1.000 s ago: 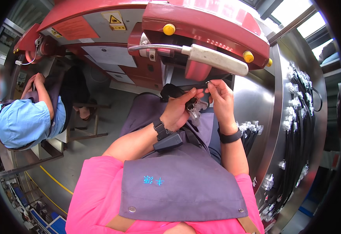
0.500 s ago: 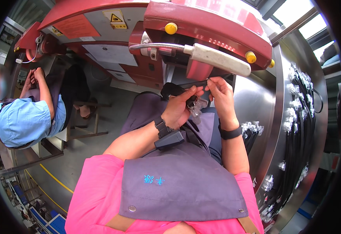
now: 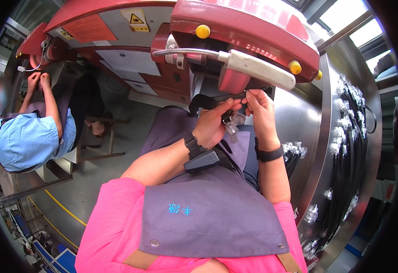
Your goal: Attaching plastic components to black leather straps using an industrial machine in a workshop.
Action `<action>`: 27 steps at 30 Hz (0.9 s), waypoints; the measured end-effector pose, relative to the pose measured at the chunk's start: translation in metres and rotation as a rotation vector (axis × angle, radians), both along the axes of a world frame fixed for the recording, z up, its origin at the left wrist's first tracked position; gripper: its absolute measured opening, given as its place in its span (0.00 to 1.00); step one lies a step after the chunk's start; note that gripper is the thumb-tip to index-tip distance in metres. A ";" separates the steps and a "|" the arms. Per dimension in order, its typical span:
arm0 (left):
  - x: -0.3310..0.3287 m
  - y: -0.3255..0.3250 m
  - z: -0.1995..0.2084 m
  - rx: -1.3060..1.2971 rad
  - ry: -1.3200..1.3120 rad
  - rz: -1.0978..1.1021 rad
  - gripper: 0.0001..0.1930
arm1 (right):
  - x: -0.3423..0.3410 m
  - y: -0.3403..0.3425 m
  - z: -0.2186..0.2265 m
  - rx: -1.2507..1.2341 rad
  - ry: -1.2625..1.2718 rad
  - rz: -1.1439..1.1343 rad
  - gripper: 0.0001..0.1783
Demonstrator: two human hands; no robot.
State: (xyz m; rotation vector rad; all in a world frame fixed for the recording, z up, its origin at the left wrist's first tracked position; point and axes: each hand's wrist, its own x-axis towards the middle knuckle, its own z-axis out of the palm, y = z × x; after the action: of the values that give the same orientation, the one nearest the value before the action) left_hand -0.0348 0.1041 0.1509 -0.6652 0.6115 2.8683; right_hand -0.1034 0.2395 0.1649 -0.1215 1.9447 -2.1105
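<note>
My left hand (image 3: 209, 128) is closed around a black belt (image 3: 202, 103), with the bulk of the strap hanging over beyond its fingers. Beside the fingertips, the metal buckle (image 3: 228, 117) shows, partly covered by crumpled clear plastic wrap (image 3: 233, 129). My right hand (image 3: 261, 110) pinches a thin dark length of the strap between thumb and fingers, close to the left fingertips. Both hands are just in front of the reddish wheel (image 3: 233, 82) under the machine's head; the belt appears apart from it, though exact contact is hard to tell.
Above my hands hangs a pale lamp bar (image 3: 262, 69) on a flexible metal arm, under the red machine (image 3: 244, 27). On the right, a steel tray (image 3: 319, 150) bears several black belts (image 3: 351, 150) with plastic-wrapped ends. A co-worker in a blue shirt (image 3: 33, 143) sits at left.
Both hands have shifted slightly, and more of the thin dark strap shows stretched between them near the wheel. The co-worker's hands have moved a little up.
</note>
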 end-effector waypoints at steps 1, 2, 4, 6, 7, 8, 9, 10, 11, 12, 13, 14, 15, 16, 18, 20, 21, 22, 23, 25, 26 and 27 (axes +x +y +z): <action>-0.001 0.001 0.001 -0.004 0.000 0.000 0.10 | 0.000 0.001 0.001 -0.009 -0.009 -0.003 0.07; -0.002 0.003 0.004 -0.008 0.000 -0.001 0.10 | -0.001 0.002 0.001 -0.036 -0.020 0.004 0.07; -0.002 0.004 0.011 -0.019 0.010 -0.002 0.09 | -0.001 0.006 0.002 -0.089 -0.042 0.017 0.07; 0.000 0.008 0.018 -0.033 0.029 -0.005 0.09 | 0.003 0.010 0.003 -0.158 -0.046 0.017 0.06; 0.003 0.008 0.020 -0.073 0.069 -0.019 0.09 | 0.007 0.013 0.004 -0.191 -0.048 0.016 0.06; 0.007 0.005 0.022 -0.114 0.110 -0.033 0.09 | 0.011 0.016 0.004 -0.174 0.009 0.033 0.06; 0.011 0.003 0.022 -0.152 0.148 -0.049 0.08 | 0.017 0.020 0.005 -0.155 0.062 0.049 0.06; 0.015 0.003 0.021 -0.203 0.188 -0.025 0.08 | 0.023 0.024 0.005 -0.135 0.116 0.065 0.06; 0.019 0.002 0.021 -0.272 0.236 -0.019 0.09 | 0.030 0.025 0.009 -0.025 0.242 0.067 0.06; 0.025 -0.001 0.022 -0.344 0.280 -0.009 0.09 | 0.040 0.024 0.018 0.084 0.366 0.075 0.08; 0.030 -0.005 0.021 -0.422 0.322 -0.004 0.10 | 0.046 0.025 0.024 0.187 0.486 0.078 0.09; 0.035 -0.008 0.020 -0.435 0.325 -0.017 0.09 | 0.047 0.026 0.032 0.315 0.705 0.143 0.17; 0.037 -0.012 0.021 -0.484 0.349 -0.036 0.09 | 0.049 0.026 0.037 0.383 0.811 0.176 0.18; 0.039 -0.015 0.022 -0.533 0.372 -0.053 0.09 | 0.052 0.027 0.041 0.451 0.917 0.211 0.20; 0.042 -0.019 0.024 -0.593 0.406 -0.078 0.08 | 0.054 0.026 0.046 0.536 1.094 0.249 0.25; 0.044 -0.021 0.027 -0.614 0.423 -0.093 0.08 | 0.056 0.024 0.050 0.544 1.148 0.206 0.22; 0.045 -0.021 0.028 -0.618 0.427 -0.087 0.08 | 0.057 0.022 0.050 0.546 1.178 0.184 0.21; 0.046 -0.021 0.029 -0.623 0.430 -0.081 0.08 | 0.058 0.020 0.049 0.502 1.147 0.155 0.19; 0.047 -0.022 0.030 -0.627 0.432 -0.075 0.08 | 0.060 0.017 0.046 0.458 1.114 0.126 0.17; 0.049 -0.023 0.030 -0.617 0.452 -0.050 0.08 | 0.062 0.014 0.045 0.413 1.061 0.083 0.14; 0.049 -0.023 0.030 -0.611 0.462 -0.038 0.08 | 0.063 0.013 0.045 0.410 1.040 0.068 0.13; 0.050 -0.024 0.030 -0.613 0.458 -0.041 0.07 | 0.064 0.013 0.045 0.408 1.019 0.055 0.12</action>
State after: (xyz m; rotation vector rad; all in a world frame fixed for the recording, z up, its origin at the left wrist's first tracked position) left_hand 0.0152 0.0797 0.1813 -0.0264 1.5765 2.7866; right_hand -0.0397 0.2521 0.2102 -1.3556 2.7753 -1.6677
